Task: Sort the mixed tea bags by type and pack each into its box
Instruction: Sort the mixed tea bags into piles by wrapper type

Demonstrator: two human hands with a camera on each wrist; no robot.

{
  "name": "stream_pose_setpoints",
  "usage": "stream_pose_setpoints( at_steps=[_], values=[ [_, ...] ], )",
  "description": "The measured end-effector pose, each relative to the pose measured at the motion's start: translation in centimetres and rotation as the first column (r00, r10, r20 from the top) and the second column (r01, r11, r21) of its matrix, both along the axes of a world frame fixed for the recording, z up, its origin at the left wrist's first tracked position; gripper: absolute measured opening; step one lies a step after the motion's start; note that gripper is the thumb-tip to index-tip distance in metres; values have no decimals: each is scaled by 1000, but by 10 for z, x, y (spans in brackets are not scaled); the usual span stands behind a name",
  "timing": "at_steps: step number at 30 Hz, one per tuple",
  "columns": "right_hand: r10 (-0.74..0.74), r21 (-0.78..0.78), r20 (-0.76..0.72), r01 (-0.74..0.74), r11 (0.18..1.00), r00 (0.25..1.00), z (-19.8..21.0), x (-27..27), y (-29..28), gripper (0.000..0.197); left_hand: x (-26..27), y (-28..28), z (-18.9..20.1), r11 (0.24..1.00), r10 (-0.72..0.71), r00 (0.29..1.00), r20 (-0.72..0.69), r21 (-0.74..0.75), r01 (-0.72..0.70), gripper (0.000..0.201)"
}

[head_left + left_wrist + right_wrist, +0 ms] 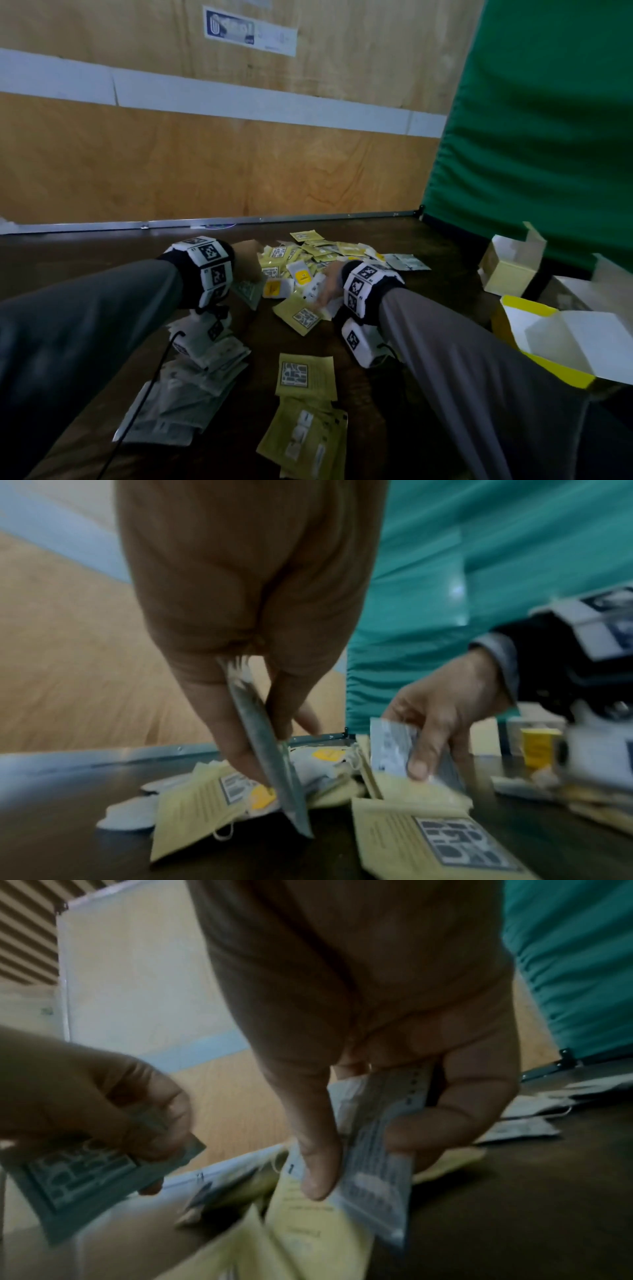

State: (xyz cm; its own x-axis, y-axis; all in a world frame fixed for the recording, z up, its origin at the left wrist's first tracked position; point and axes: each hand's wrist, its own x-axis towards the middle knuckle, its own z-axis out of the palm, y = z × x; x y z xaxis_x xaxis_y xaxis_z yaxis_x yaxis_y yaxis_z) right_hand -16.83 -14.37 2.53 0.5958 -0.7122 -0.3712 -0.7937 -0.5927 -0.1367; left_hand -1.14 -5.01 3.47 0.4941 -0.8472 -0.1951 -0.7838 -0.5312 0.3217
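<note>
Sorted grey-green sachets (191, 387) and yellow sachets (306, 404) lie nearest me, beyond them the mixed heap (308, 263), where my left hand (246, 631) pinches one grey sachet (270, 764) and my right hand (369, 1047) pinches another pale sachet (373, 1153).

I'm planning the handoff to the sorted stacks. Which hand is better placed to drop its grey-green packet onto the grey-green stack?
Probably left. The left hand holds a grey-green packet, and the grey-green stack lies under that forearm.
</note>
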Motion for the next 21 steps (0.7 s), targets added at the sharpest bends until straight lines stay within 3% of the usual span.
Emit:
stream_pose_setpoints(
  at_steps=[3, 7, 8, 10, 12, 14, 15, 16, 19, 21],
  values=[
    [-55, 51, -95, 60, 997, 994, 13, -7, -12, 53, -5, 0, 6, 993, -103, 994, -27, -61, 102, 27],
    [-110, -18, 103, 112, 993, 989, 38, -36, -24, 40, -14, 8, 14, 989, -95, 994, -56, -122, 88, 27],
    [-129, 36, 183, 125, 992, 975, 42, -42, -26, 34, -15, 8, 15, 982, -82, 991, -109, -177, 62, 30],
    [-278, 347, 398, 138, 928, 874, 49, -55, -21, 15, -21, 8, 18, 955, -69, 958, -278, -295, -17, 30],
    [-405, 557, 483, 84, 826, 776, 56, -66, -7, 8, -33, 6, 19, 928, -96, 835, -541, -351, -121, 26],
    [-427, 607, 505, 43, 794, 750, 56, -75, 6, 13, -48, 9, 23, 929, -127, 612, -780, -310, -202, 33],
    [-427, 615, 511, 30, 788, 746, 56, -79, 13, 16, -54, 10, 23, 935, -148, 552, -820, -298, -192, 34],
    [-442, 619, 517, 37, 784, 733, 55, -83, 18, 18, -58, 11, 22, 940, -185, 569, -801, -313, -135, 31],
    [-457, 580, 542, 80, 810, 705, 50, -94, 23, 20, -66, 23, 18, 929, -300, 850, -433, -334, 158, 26],
    [-461, 552, 548, 113, 826, 698, 47, -101, 23, 23, -67, 36, 14, 912, -386, 880, -278, -260, 318, 29]
  ],
)
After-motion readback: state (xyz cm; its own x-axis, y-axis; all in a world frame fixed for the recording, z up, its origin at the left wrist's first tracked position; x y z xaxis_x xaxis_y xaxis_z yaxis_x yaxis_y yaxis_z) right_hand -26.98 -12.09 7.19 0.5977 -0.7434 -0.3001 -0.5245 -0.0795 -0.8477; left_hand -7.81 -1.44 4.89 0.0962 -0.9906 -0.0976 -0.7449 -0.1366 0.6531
